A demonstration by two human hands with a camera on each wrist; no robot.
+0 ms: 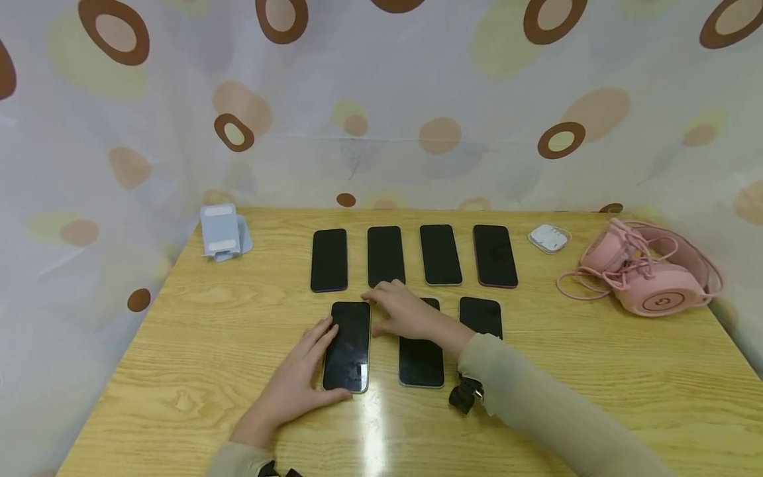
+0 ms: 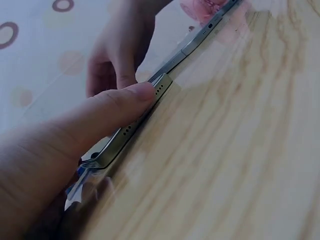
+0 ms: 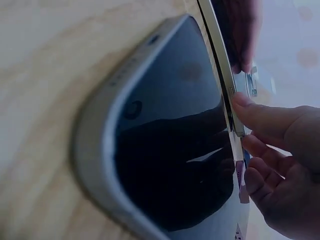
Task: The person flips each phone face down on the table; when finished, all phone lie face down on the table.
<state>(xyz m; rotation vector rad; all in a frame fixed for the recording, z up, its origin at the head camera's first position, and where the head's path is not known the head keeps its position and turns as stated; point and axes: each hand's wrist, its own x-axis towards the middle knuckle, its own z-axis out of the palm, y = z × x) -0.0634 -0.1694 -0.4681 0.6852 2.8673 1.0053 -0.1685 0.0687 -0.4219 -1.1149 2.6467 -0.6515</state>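
Note:
A black-screened smartphone (image 1: 350, 348) lies face up on the table, between both hands. My left hand (image 1: 301, 381) holds it, with fingers along its left edge and the thumb at its bottom edge. At the upper right corner, my right hand (image 1: 405, 313) grips it with curled fingers and thumb; in the right wrist view the thumb (image 3: 265, 117) touches the side edge. Beneath my right forearm lies a second smartphone (image 1: 421, 364), partly covered. A third smartphone (image 1: 480, 315) sits to its right, its lower part hidden by the sleeve.
Several smartphones (image 1: 386, 255) form a row farther back on the wooden table (image 1: 197, 371). A light blue phone stand (image 1: 219, 228) is at the back left. White wired earphones (image 1: 548, 238) and pink headphones (image 1: 658, 285) with a cable lie on the right. A patterned curtain (image 1: 387, 86) hangs behind.

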